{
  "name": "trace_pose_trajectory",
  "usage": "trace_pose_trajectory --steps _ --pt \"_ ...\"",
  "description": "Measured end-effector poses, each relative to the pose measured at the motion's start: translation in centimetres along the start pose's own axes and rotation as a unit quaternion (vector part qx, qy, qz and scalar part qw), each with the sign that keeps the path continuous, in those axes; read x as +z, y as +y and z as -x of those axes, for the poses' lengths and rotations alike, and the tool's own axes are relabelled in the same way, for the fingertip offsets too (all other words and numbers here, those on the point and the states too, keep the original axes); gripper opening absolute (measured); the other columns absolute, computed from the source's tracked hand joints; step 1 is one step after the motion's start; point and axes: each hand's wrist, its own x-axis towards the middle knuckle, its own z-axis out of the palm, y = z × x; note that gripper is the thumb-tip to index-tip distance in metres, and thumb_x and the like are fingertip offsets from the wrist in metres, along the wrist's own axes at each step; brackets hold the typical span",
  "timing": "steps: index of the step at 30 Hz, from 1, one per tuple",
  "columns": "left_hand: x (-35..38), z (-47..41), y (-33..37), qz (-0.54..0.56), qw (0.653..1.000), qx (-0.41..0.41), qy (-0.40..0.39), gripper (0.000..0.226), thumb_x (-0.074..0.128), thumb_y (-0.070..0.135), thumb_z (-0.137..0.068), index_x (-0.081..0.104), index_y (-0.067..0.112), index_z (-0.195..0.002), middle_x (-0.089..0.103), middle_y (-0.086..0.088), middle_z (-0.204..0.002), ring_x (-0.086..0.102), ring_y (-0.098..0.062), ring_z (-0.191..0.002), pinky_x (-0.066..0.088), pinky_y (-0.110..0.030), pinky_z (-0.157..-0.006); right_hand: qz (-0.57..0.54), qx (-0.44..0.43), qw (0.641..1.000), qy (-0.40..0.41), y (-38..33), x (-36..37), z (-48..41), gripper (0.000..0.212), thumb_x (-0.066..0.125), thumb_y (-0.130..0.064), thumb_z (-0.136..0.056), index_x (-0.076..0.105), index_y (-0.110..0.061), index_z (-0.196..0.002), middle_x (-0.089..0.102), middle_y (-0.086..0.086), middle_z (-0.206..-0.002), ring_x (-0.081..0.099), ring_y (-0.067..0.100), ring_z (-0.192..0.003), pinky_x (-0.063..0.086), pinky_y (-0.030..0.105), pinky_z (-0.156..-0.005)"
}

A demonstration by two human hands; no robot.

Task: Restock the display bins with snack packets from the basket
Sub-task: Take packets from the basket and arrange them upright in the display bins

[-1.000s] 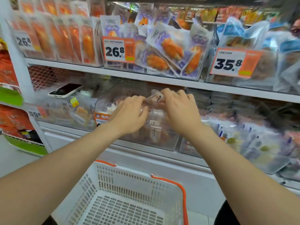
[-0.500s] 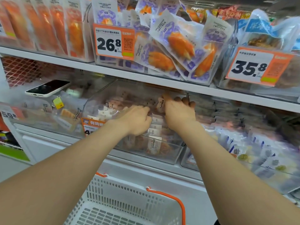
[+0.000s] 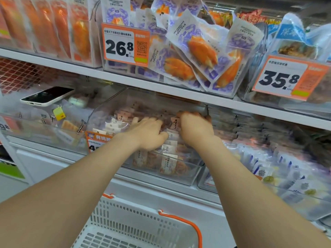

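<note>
Both my hands reach into a clear display bin (image 3: 180,179) on the middle shelf, which is filled with small brown-and-white snack packets (image 3: 168,163). My left hand (image 3: 148,133) lies knuckles up on the pile, its fingers curled over packets. My right hand (image 3: 195,127) is just beside it and grips a packet (image 3: 174,123) with curled fingers; its fingertips are hidden under the shelf above. The white basket (image 3: 125,230) with an orange handle sits below my arms, and the part in view holds nothing.
A phone (image 3: 47,95) lies on the clear bin to the left, with a yellow tag below it. The shelf above (image 3: 161,83) carries bins of crab-stick packs with price tags 26.8 and 35.8. More packets fill a bin at the right (image 3: 279,176).
Both hands have moved forward and down from above the bin's front into the bin, carrying the packets in with them. The view has shifted closer to the shelf.
</note>
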Motion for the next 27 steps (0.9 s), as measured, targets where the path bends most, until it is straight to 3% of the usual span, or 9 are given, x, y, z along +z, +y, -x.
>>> trace_pose_trajectory --steps 3,8,11,14,19,21,24,27 --pt "0.2 -0.2 -0.1 -0.002 1.000 0.000 0.000 0.053 0.034 0.047 -0.100 0.050 0.022 -0.143 0.049 -0.009 -0.147 0.038 -0.029 -0.138 0.025 -0.054 -0.110 0.022 0.013 0.999 0.047 -0.2 0.2 0.3 0.053 0.061 -0.008 -0.089 0.050 -0.022 -0.139 0.064 0.012 -0.120 0.058 0.038 -0.115 0.040 0.053 -0.104" --pt "0.2 -0.5 -0.2 0.018 1.000 -0.002 0.007 0.050 0.038 0.049 -0.099 0.057 0.027 -0.139 0.054 -0.004 -0.141 0.039 -0.027 -0.137 0.025 -0.052 -0.106 0.038 0.060 0.991 0.117 -0.2 -0.2 0.7 0.065 0.065 -0.003 -0.083 0.048 -0.015 -0.145 0.056 0.016 -0.129 0.052 0.040 -0.122 0.038 0.054 -0.109" --pt "0.1 -0.2 -0.4 0.036 0.999 0.014 0.007 0.043 0.037 0.050 -0.095 0.062 0.032 -0.125 0.061 0.003 -0.127 0.046 -0.024 -0.130 0.026 -0.052 -0.102 0.022 0.023 0.997 0.068 -0.2 -0.2 0.9 0.060 0.054 -0.005 -0.089 0.045 -0.020 -0.146 0.059 0.016 -0.127 0.053 0.042 -0.123 0.036 0.057 -0.111" --pt "-0.1 0.1 -0.4 0.050 0.999 0.020 -0.003 0.050 0.029 0.054 -0.084 0.060 0.034 -0.118 0.063 0.007 -0.120 0.048 -0.021 -0.126 0.026 -0.052 -0.103 0.033 -0.017 0.999 0.018 -0.3 -0.2 1.0 0.049 0.052 -0.009 -0.095 0.046 -0.023 -0.142 0.063 0.013 -0.121 0.056 0.040 -0.118 0.040 0.055 -0.108" --pt "0.1 0.5 -0.3 0.025 0.999 0.021 -0.001 0.036 0.033 0.045 -0.093 0.055 0.026 -0.115 0.060 0.003 -0.120 0.047 -0.024 -0.125 0.026 -0.053 -0.102 0.021 -0.022 0.995 -0.096 -0.3 -0.4 0.2 0.043 0.050 -0.001 -0.098 0.056 -0.018 -0.137 0.064 0.012 -0.126 0.063 0.035 -0.112 0.049 0.043 -0.085" --pt "0.2 0.5 -0.1 0.014 1.000 0.016 0.006 0.034 0.036 0.042 -0.098 0.051 0.023 -0.122 0.057 -0.003 -0.129 0.045 -0.026 -0.127 0.027 -0.055 -0.107 0.007 -0.020 0.992 -0.126 -0.4 -0.6 -0.1 0.048 0.049 0.001 -0.097 0.056 -0.019 -0.140 0.063 0.011 -0.129 0.063 0.034 -0.113 0.050 0.042 -0.086" --pt "0.1 0.5 -0.1 0.008 1.000 0.016 0.014 0.043 0.039 0.042 -0.098 0.045 0.022 -0.136 0.051 -0.005 -0.142 0.040 -0.028 -0.129 0.028 -0.055 -0.109 0.021 -0.035 0.996 -0.078 -0.6 -0.7 -0.2 0.053 0.053 0.002 -0.094 0.057 -0.022 -0.141 0.064 0.012 -0.126 0.064 0.035 -0.112 0.051 0.044 -0.093" --pt "0.0 0.4 -0.2 0.005 1.000 0.012 0.008 0.038 0.040 0.043 -0.098 0.045 0.020 -0.128 0.053 -0.006 -0.137 0.040 -0.027 -0.127 0.029 -0.053 -0.106 0.043 -0.045 0.997 -0.040 -0.7 -0.9 -0.6 0.047 0.057 0.003 -0.092 0.064 -0.019 -0.133 0.066 0.013 -0.119 0.066 0.037 -0.108 0.049 0.043 -0.092"
